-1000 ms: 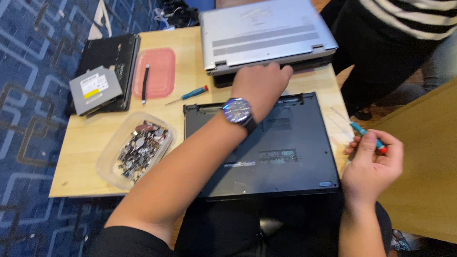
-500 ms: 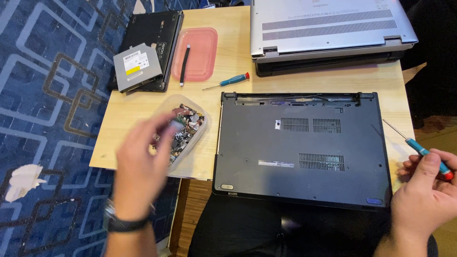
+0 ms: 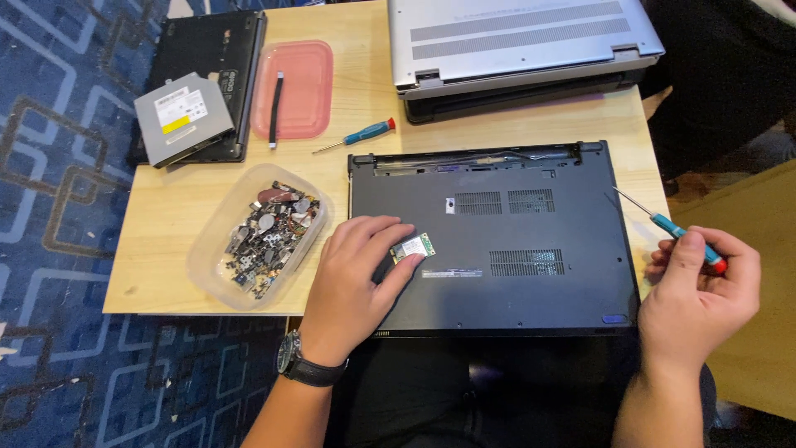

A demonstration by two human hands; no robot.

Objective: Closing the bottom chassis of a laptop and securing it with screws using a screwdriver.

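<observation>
A dark grey laptop (image 3: 531,232) lies bottom-up on the wooden table (image 3: 166,224) in front of me. My left hand (image 3: 352,282), with a watch on its wrist, rests on the laptop's near left corner and pinches a small green circuit card (image 3: 413,247) between thumb and fingers. My right hand (image 3: 696,299) hovers off the laptop's right edge, closed around a teal-handled screwdriver (image 3: 676,231) with a red cap, its thin tip pointing up-left toward the laptop's right side.
A clear plastic tub (image 3: 207,265) of several small parts sits left of the laptop. Beyond it are a second teal screwdriver (image 3: 361,134), a pink tray (image 3: 303,91) holding a black strip, an optical drive (image 3: 182,116) on a black case, and a silver laptop (image 3: 522,41) stacked on another.
My left hand went from the far edge of the laptop to the parts tub, then came back onto the laptop holding the small green card. The right hand kept the screwdriver.
</observation>
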